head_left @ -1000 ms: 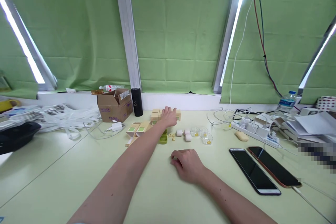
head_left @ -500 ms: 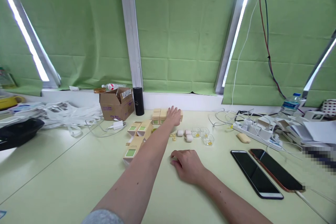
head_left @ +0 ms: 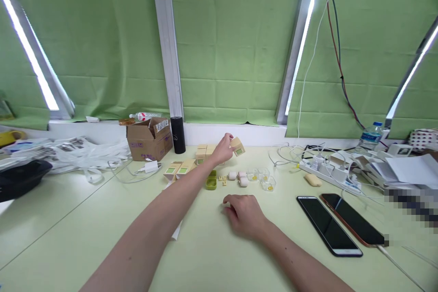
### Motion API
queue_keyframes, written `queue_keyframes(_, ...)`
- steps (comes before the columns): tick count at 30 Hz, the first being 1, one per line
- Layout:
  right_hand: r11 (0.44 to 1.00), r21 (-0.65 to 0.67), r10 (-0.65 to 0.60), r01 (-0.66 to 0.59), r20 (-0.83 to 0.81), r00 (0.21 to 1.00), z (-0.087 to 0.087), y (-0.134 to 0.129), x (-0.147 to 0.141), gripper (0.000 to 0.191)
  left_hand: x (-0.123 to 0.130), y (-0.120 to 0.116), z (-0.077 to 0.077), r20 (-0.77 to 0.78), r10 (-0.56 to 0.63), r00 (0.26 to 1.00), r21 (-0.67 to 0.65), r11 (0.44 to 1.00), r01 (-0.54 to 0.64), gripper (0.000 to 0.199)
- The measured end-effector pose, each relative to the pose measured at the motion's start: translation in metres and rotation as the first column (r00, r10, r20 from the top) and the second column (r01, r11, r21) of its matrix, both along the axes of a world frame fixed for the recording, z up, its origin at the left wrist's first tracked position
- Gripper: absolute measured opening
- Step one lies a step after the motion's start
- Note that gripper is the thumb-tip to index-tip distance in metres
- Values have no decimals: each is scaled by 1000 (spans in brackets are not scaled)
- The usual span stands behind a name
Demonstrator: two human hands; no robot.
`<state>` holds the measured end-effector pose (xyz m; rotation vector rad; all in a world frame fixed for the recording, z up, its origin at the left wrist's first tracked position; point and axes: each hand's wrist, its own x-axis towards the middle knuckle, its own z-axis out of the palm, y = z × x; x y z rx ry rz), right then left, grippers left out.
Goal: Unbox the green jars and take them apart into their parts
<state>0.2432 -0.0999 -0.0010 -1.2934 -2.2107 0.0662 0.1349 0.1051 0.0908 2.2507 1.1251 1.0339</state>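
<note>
My left hand [head_left: 223, 148] pinches a small tan cardboard box [head_left: 238, 146] with a green window, tilted above the back of the table. Just left of it stand more tan boxes [head_left: 201, 151], partly covered by that hand. Other tan boxes [head_left: 181, 169] sit nearer, partly behind my left forearm. My right hand [head_left: 244, 213] rests on the table with curled fingers and nothing visible in them. Beyond it lie a green container [head_left: 211, 181], small yellow tiles [head_left: 224, 183], pinkish-white pieces [head_left: 243, 181] and clear cups [head_left: 268, 183] with yellow spots.
On the right are two phones [head_left: 328, 226], a power strip [head_left: 330, 178] with tangled cables, and papers. A cardboard carton [head_left: 150, 139], a black cylinder [head_left: 178, 135] and a white charger [head_left: 150, 166] stand back left. White straps [head_left: 92, 155] and a black pouch [head_left: 25, 178] lie far left.
My left hand, spread over the back boxes before, now pinches one tan box, raised and tilted. My left forearm has shifted left, uncovering the green container. My right hand stays in place.
</note>
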Motion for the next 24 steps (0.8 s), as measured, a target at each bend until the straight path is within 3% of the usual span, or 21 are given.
queue_keyframes(3,988,133,-55,81,-190,980,0,6,7,12,-15,-18,8,150,-51,987,-99,993,66,36)
queue_keyframes(5,952,241,-101,190,-339,935,3,9,11,12,-30,-37,9,224,-79,971,-158,980,116,30)
queue_keyframes(8,885,322,-140,336,-505,852,8,12,12,38,-55,-78,1,321,-110,941,-231,954,191,30)
queue_keyframes(9,880,322,-140,350,-528,837,9,11,11,50,-63,-93,-3,418,-113,901,-298,920,253,36)
queue_keyframes(12,910,279,-127,306,-516,847,10,8,3,75,-77,-132,-16,571,-27,821,-426,845,324,52)
queue_keyframes(15,943,233,-107,238,-467,878,9,3,-6,77,-80,-156,-26,628,12,778,-479,794,375,54)
queue_keyframes(24,971,193,-28,143,-500,866,7,-1,-4,63,-78,-167,-39,793,74,604,-425,778,463,50)
